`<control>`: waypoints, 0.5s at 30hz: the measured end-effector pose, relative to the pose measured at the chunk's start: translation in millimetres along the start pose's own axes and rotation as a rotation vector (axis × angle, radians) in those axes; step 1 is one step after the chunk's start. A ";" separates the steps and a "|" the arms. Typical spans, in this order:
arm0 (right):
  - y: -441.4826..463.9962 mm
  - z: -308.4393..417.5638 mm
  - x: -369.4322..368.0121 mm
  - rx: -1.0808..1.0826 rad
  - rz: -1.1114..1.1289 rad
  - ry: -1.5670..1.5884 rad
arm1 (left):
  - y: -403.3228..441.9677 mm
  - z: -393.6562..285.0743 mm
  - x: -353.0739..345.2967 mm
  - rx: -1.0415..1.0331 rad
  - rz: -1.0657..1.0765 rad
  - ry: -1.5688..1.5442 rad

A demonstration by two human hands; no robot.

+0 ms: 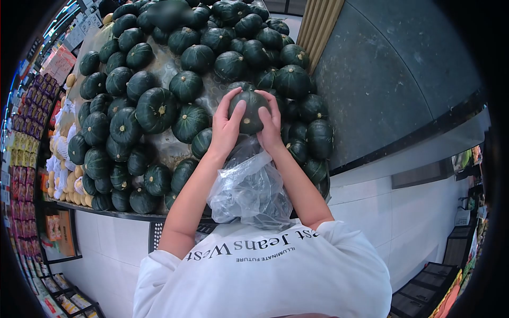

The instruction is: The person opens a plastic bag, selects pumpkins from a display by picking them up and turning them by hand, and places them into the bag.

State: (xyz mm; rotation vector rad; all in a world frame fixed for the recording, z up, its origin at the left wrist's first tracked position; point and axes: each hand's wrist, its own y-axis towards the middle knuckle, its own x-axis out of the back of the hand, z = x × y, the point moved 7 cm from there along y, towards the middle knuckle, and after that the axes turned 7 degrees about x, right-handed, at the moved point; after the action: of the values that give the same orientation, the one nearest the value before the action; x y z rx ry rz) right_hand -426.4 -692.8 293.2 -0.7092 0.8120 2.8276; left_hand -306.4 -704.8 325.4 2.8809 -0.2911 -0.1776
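Between both palms I grip a dark green pumpkin (248, 112), its pale round scar facing me. My left hand (228, 121) wraps its left side, thumb on top. On the other side my right hand (270, 119) curls round it, thumb also on the front. Below my wrists, between my forearms, bunches a clear plastic bag (252, 185); I cannot tell what, if anything, is inside. More green pumpkins surround my hands, such as a large one (157, 110) to the left and another (292, 81) to the right.
The pumpkins lie piled on a display stand (159, 146) covered in a clear bubbled sheet. A grey panel (392, 69) with a wooden slatted edge (321, 32) borders it on the right. Netted pale fruit (63, 153) sits at the left, beside shelves of packets (24, 191).
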 end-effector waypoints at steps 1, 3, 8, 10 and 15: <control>-0.4 0.1 0.5 0.003 0.001 0.006 | -0.4 -0.2 -1.0 0.009 0.014 -0.017; -0.7 1.2 0.7 0.006 0.004 0.018 | 0.2 -1.5 -2.2 0.017 0.029 -0.036; -0.5 10.3 -2.2 0.044 -0.013 0.161 | 0.1 -2.5 -6.1 0.003 0.102 0.031; 0.5 11.9 -1.2 0.084 0.002 0.149 | -0.5 -6.5 -7.0 0.014 0.102 0.012; -0.1 16.0 -2.5 0.153 -0.031 0.117 | -4.9 -11.0 -9.8 0.090 0.124 0.013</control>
State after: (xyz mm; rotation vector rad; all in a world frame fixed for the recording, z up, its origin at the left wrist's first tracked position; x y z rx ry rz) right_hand -430.7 -684.3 306.3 -0.8622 1.0138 2.6818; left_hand -313.5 -695.6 335.8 2.9394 -0.4859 -0.1263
